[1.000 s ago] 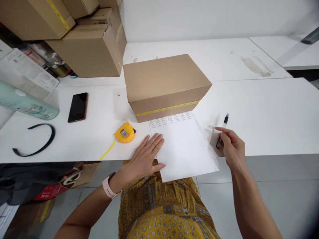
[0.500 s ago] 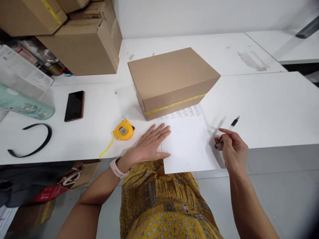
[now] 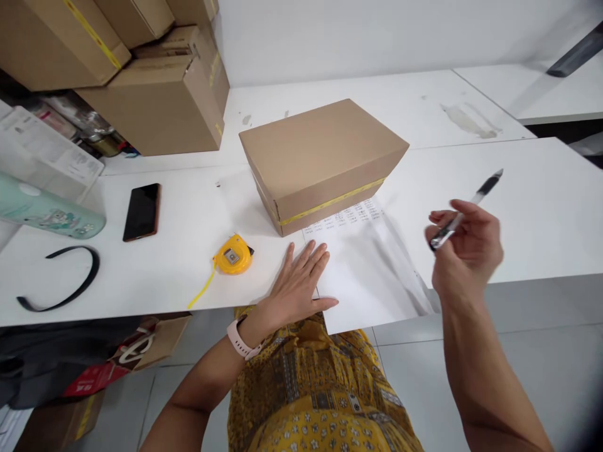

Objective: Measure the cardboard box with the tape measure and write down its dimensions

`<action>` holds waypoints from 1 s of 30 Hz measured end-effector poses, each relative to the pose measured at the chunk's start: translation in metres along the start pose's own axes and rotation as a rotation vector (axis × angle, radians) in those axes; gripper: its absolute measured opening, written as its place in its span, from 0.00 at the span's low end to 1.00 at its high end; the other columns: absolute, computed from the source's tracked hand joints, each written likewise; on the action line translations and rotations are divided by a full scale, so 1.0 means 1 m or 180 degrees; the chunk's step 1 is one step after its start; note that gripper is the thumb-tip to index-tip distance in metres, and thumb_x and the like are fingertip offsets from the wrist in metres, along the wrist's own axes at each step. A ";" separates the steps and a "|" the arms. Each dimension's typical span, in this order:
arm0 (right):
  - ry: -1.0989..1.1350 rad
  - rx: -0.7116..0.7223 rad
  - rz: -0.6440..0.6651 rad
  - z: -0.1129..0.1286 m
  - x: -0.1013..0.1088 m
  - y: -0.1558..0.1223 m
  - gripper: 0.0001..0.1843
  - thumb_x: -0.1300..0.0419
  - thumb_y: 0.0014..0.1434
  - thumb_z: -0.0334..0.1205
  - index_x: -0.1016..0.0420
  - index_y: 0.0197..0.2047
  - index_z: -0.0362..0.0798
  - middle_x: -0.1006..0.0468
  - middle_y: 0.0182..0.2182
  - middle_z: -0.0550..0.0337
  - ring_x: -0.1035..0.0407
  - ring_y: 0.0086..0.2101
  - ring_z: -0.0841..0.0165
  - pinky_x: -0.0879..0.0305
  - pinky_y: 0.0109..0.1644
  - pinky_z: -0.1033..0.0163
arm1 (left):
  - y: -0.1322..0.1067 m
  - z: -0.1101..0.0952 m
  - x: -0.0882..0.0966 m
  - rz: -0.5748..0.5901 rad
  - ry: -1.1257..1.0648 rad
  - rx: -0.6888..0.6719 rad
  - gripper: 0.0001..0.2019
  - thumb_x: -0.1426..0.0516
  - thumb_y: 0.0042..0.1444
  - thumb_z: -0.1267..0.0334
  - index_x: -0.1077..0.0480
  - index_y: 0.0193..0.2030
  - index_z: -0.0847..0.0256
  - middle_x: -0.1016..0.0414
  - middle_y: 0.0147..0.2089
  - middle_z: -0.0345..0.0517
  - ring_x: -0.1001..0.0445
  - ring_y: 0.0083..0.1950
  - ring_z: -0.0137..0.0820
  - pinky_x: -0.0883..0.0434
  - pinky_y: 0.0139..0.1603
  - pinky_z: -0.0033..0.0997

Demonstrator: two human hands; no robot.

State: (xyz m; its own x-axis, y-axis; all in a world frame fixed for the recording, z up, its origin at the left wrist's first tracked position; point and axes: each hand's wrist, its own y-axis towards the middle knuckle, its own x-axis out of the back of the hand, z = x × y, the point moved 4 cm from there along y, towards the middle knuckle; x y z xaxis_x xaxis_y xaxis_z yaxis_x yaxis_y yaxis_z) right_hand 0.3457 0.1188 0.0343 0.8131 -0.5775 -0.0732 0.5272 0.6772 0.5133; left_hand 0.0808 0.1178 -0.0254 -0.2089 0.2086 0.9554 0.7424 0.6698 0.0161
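My left hand [image 3: 298, 281] lies flat with fingers spread at the left edge of a white sheet of paper [image 3: 358, 292]. Rows of handwriting show on the sheet's far part, which runs under a closed cardboard box [image 3: 325, 150]; its near edge hangs over the table's front edge. Raised to the right of the sheet, my right hand [image 3: 471, 248] grips a pen [image 3: 486, 184] with a clear barrel and black grip, slanting up to the right. Left of my left hand sits a yellow tape measure [image 3: 234, 255], its tape end pulled out a little.
On the white table [image 3: 471, 169] lie a phone [image 3: 142, 212], a black curved band [image 3: 89, 276] and a mint-green bottle [image 3: 51, 210]. Stacked cardboard boxes [image 3: 155, 107] fill the back left corner. A paper bag [image 3: 160, 342] stands below the table's left side.
My right hand has lifted up and right, away from the paper, turning with the pen. The sheet's right side now looks bent and shaded. My left hand stays flat on its left edge.
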 end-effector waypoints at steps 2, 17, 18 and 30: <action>-0.0381 0.0234 -0.0186 -0.004 -0.011 0.001 0.13 0.29 0.52 0.39 0.28 0.38 0.54 0.27 0.30 0.65 0.28 0.34 0.66 0.29 0.45 0.53 | 0.000 0.000 -0.001 -0.0029 0.0007 0.0001 0.46 0.51 0.64 0.34 0.57 0.77 0.65 0.56 0.80 0.59 0.64 0.81 0.49 0.69 0.76 0.66; 0.0129 -0.0715 0.0179 -0.106 -0.068 0.063 0.28 0.46 0.64 0.68 0.24 0.49 0.54 0.19 0.50 0.55 0.23 0.51 0.61 0.28 0.55 0.50 | -0.004 0.009 0.008 -0.0806 -0.1322 0.0650 0.66 0.33 0.55 0.51 0.89 0.74 0.45 0.84 0.80 0.63 0.64 0.80 0.59 0.46 0.73 0.67; 0.0171 -0.0740 0.0247 -0.107 -0.068 0.059 0.28 0.46 0.63 0.68 0.24 0.49 0.54 0.18 0.49 0.55 0.23 0.50 0.62 0.28 0.54 0.50 | -0.003 0.009 0.009 -0.0853 -0.1417 0.0707 0.66 0.32 0.55 0.54 0.89 0.74 0.44 0.84 0.80 0.63 0.59 0.79 0.59 0.45 0.73 0.67; -0.0396 -0.0709 0.0008 -0.096 -0.060 0.052 0.22 0.46 0.67 0.60 0.25 0.44 0.49 0.20 0.38 0.58 0.24 0.31 0.72 0.30 0.37 0.63 | 0.007 0.032 0.023 -0.2009 -0.2091 0.1817 0.59 0.36 0.59 0.52 0.82 0.77 0.47 0.55 0.79 0.64 0.31 0.67 0.49 0.29 0.65 0.57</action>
State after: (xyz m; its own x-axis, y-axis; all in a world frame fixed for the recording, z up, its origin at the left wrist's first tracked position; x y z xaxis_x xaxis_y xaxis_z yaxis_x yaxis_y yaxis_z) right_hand 0.3482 0.2320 -0.0172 0.7851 -0.6180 0.0406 0.5778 0.7544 0.3114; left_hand 0.0610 0.1503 -0.0127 -0.8780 -0.0632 0.4744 0.0090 0.9889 0.1484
